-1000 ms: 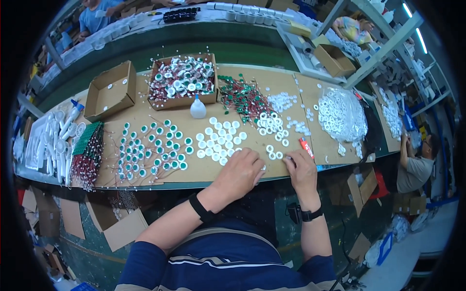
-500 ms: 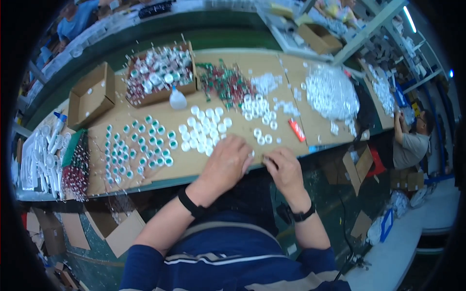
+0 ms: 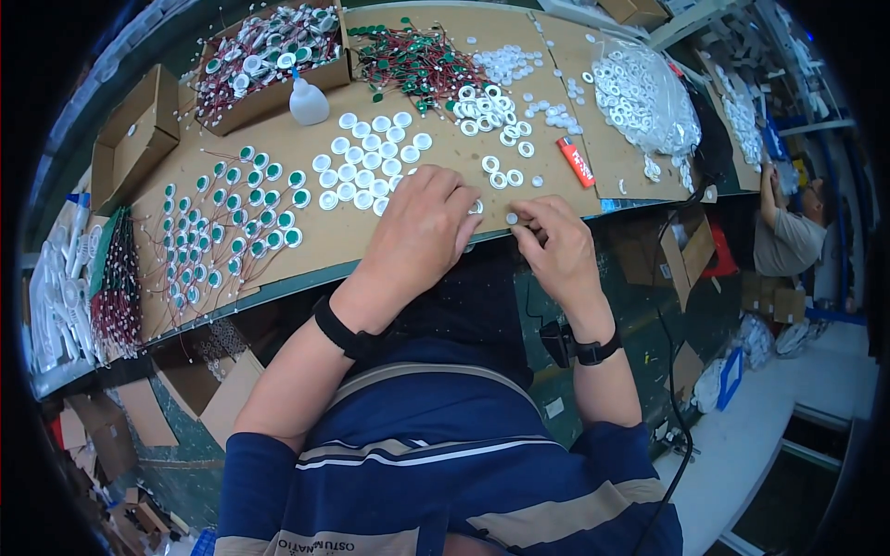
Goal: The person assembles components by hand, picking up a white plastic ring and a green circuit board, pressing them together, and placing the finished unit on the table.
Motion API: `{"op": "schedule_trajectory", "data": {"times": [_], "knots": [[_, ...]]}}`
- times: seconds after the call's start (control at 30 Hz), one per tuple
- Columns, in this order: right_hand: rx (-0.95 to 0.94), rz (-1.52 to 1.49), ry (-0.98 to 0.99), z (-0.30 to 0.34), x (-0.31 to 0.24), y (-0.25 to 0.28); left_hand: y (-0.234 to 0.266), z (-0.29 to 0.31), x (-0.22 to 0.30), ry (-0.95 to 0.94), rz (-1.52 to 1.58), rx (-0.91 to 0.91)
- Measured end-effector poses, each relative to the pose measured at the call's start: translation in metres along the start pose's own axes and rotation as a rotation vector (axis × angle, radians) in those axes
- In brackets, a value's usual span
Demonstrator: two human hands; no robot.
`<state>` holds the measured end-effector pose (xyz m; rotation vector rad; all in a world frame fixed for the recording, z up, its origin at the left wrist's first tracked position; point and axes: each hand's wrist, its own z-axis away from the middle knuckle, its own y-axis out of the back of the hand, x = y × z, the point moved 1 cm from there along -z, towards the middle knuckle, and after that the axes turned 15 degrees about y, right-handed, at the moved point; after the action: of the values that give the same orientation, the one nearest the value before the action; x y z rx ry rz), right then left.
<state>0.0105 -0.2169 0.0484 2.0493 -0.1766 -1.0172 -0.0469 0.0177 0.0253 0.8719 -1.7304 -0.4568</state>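
Near the table's front edge my left hand (image 3: 419, 227) is closed at the fingertips on a white plastic ring (image 3: 476, 208), which shows only in part. Just to its right, my right hand (image 3: 560, 243) pinches a small white disc (image 3: 512, 219) between thumb and forefinger. The two hands are a short gap apart. Round white caps (image 3: 369, 159) lie in a cluster beyond my left hand. Loose white rings (image 3: 489, 109) are heaped past my right hand, with a few single ones nearer. Small translucent discs (image 3: 505, 65) are scattered behind them.
Green discs with red wires (image 3: 243, 199) stand in rows at left. Behind are a filled carton (image 3: 227, 111), a low carton (image 3: 139, 139), a squeeze bottle (image 3: 309, 104) and wired parts (image 3: 417, 69). A red lighter (image 3: 576, 162) and a bag of rings (image 3: 644, 97) lie right. Another person (image 3: 788, 232) works far right.
The view has tilted, so the table sits higher in the picture. My hands stay close together at the table's edge, and the small white disc now shows plainly in my right fingertips.
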Motion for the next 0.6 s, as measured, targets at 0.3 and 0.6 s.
{"op": "schedule_trajectory", "data": {"times": [0.3,0.6], "knots": [[-0.048,0.064,0.067,-0.009,-0.002,0.000,0.003,-0.001,0.002,-0.002,0.068,-0.025],[-0.010,-0.004,0.151,-0.034,-0.014,-0.017,-0.001,-0.009,-0.004,-0.021,0.130,-0.044]]}}
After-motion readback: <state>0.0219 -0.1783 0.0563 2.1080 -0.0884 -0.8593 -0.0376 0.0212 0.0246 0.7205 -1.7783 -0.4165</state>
